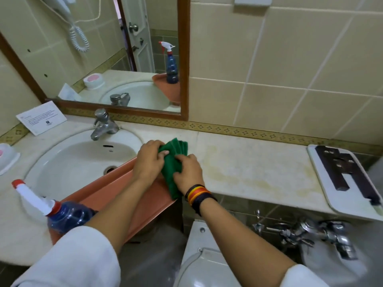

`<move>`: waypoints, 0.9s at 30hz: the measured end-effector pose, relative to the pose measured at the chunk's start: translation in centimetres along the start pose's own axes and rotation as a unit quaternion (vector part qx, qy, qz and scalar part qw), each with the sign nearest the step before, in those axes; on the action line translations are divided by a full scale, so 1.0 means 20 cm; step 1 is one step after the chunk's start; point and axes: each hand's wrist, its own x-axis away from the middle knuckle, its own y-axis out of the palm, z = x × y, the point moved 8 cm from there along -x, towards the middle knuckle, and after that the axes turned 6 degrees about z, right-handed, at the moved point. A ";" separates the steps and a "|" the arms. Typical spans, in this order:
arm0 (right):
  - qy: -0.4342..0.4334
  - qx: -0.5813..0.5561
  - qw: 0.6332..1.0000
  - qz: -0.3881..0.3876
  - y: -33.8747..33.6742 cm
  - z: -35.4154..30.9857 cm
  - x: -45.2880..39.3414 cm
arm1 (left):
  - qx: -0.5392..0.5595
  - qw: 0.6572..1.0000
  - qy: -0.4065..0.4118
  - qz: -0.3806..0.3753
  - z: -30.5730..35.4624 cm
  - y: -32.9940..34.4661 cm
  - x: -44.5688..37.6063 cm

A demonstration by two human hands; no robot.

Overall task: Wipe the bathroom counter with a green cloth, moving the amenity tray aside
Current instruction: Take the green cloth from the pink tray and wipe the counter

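Observation:
A green cloth (173, 162), bunched and partly folded, is held between both hands above the counter just right of the sink. My left hand (148, 161) grips its upper left part. My right hand (187, 172), with striped bands at the wrist, grips its lower right part. The pale marble counter (248, 168) stretches right and shows yellowish stains. At its far right end lies the white amenity tray (323, 177) with a dark wooden holder (344, 170) on it.
An orange plastic tray (112, 195) lies across the sink (74, 162) and holds a blue spray bottle (62, 214). A tap (102, 125), a printed card (41, 117) and a soap dish (6, 158) stand at left. A toilet (207, 255) and chrome valves (310, 233) sit below the counter.

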 end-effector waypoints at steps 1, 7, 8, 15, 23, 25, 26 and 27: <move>0.006 -0.009 0.999 0.032 -0.13 0.04 0.00 | 0.024 1.000 0.015 -0.002 0.10 0.02 -0.04; 0.064 0.019 0.985 0.161 -0.79 0.48 0.13 | 0.158 0.975 0.122 -0.099 0.84 0.39 -0.04; 0.080 0.025 0.982 0.170 -0.86 0.58 0.17 | 0.165 0.970 0.130 -0.120 0.93 0.48 -0.01; 0.139 0.075 0.981 0.112 -0.81 1.10 0.21 | 0.095 0.967 0.151 -0.183 1.05 0.96 0.17; -0.040 0.256 0.965 0.035 -0.42 1.17 -0.02 | -0.035 0.974 0.203 -0.095 0.83 1.02 0.27; -0.036 0.255 0.966 0.034 -0.42 1.20 -0.03 | -0.046 0.972 0.206 -0.101 0.83 1.05 0.27; -0.024 0.254 0.966 0.039 -0.44 1.23 -0.01 | -0.048 0.971 0.206 -0.109 0.84 1.08 0.28; 0.001 0.253 0.966 0.052 -0.48 1.29 0.04 | -0.042 0.970 0.208 -0.116 0.88 1.11 0.29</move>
